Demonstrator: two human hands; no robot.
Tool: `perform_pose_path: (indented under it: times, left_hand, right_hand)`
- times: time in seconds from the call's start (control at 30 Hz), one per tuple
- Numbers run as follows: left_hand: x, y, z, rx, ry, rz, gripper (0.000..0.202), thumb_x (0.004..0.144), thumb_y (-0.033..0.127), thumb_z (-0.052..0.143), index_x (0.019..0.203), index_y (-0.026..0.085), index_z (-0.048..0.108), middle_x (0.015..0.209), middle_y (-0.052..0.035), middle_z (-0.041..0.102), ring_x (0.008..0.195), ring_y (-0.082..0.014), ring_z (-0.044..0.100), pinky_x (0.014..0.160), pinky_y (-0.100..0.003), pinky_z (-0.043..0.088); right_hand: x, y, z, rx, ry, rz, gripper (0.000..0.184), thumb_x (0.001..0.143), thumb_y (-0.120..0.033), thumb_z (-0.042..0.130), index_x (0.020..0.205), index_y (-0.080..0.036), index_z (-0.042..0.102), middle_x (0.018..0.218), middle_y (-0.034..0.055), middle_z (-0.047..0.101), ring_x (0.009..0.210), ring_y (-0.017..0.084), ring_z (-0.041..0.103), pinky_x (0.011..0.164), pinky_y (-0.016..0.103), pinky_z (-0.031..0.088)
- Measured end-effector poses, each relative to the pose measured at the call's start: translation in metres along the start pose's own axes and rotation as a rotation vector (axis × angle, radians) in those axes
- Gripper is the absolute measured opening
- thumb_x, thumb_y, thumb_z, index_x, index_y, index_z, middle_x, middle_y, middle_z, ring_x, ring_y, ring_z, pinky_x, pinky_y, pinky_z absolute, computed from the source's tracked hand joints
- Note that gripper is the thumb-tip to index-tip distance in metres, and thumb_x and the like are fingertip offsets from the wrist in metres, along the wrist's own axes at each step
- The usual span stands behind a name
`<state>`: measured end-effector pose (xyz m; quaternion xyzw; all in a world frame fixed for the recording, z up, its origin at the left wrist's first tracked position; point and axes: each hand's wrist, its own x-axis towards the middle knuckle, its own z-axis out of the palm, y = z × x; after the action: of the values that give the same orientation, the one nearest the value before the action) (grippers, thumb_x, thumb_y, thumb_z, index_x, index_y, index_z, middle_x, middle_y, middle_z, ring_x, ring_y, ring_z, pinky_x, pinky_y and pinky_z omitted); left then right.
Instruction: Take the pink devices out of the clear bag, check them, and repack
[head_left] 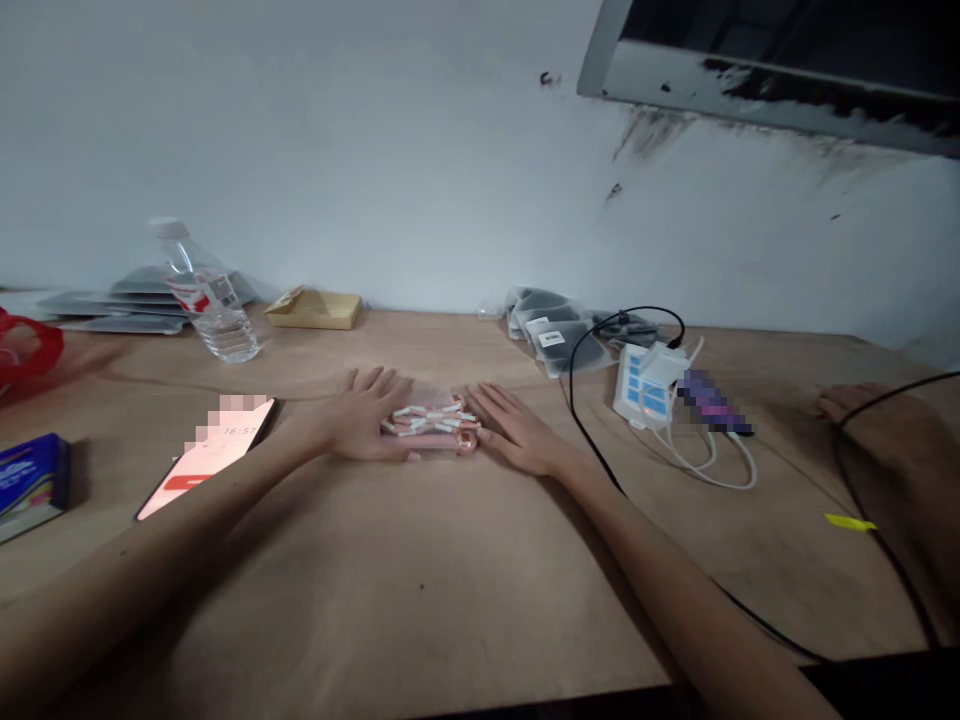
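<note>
A pink case (pixel 433 440) lies on the wooden table (pixel 420 590), with several small white and red sticks (pixel 431 415) piled on top of it. My left hand (pixel 365 413) rests flat against its left side, fingers stretched out. Flat on the table, my right hand (pixel 514 425) touches the right side of the pile with its fingers extended. Neither hand holds anything.
A phone (pixel 210 450) lies left of my left arm, a water bottle (pixel 206 295) and a small cardboard box (pixel 315 308) behind it. A white charger (pixel 646 385) with black and white cables sits to the right, dark plastic packets (pixel 555 335) behind. Another person's hand (pixel 862 410) rests at the far right.
</note>
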<state>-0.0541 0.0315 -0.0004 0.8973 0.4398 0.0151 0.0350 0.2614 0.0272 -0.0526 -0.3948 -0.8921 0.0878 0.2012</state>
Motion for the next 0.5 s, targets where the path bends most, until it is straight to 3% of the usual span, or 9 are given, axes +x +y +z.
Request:
perform_pose_path:
  times: [0.1,0.17,0.33,0.5]
  left_hand:
    - [-0.001,0.001,0.003,0.005,0.004,-0.034,0.112,0.070,0.085,0.056,0.158,0.019,0.030,0.161,-0.0230,0.032,0.149,-0.0486,0.024,0.115,-0.068,0.017]
    - [-0.001,0.004,0.006,0.011,0.032,-0.035,0.109,0.073,0.083,0.055,0.157,0.017,0.031,0.160,-0.0237,0.034,0.147,-0.0482,0.027,0.115,-0.066,0.019]
    - [0.000,0.008,0.009,0.015,0.101,0.051,0.098,0.079,0.078,0.053,0.153,0.017,0.035,0.155,-0.0214,0.042,0.142,-0.0436,0.036,0.114,-0.057,0.025]
    - [0.000,0.005,0.010,0.023,0.113,0.078,0.100,0.079,0.079,0.053,0.153,0.015,0.033,0.153,-0.0224,0.044,0.141,-0.0431,0.039,0.114,-0.053,0.027]
  right_hand:
    - [-0.002,0.006,-0.002,-0.021,-0.057,0.029,0.061,0.104,-0.058,0.035,0.159,-0.031,0.032,0.166,0.0048,0.028,0.155,0.029,0.021,0.124,0.058,0.022]
    - [0.000,0.005,0.003,-0.047,-0.076,0.029,0.060,0.106,-0.056,0.030,0.158,-0.027,0.034,0.165,0.0073,0.028,0.154,0.030,0.021,0.124,0.058,0.022]
    - [0.010,-0.007,0.020,-0.087,-0.041,0.030,0.063,0.106,-0.056,0.027,0.158,-0.021,0.034,0.165,0.0099,0.028,0.155,0.029,0.019,0.124,0.056,0.023]
    - [0.013,-0.012,0.030,-0.113,-0.009,0.079,0.066,0.106,-0.056,0.028,0.159,-0.017,0.032,0.166,0.0126,0.025,0.156,0.030,0.016,0.125,0.057,0.023]
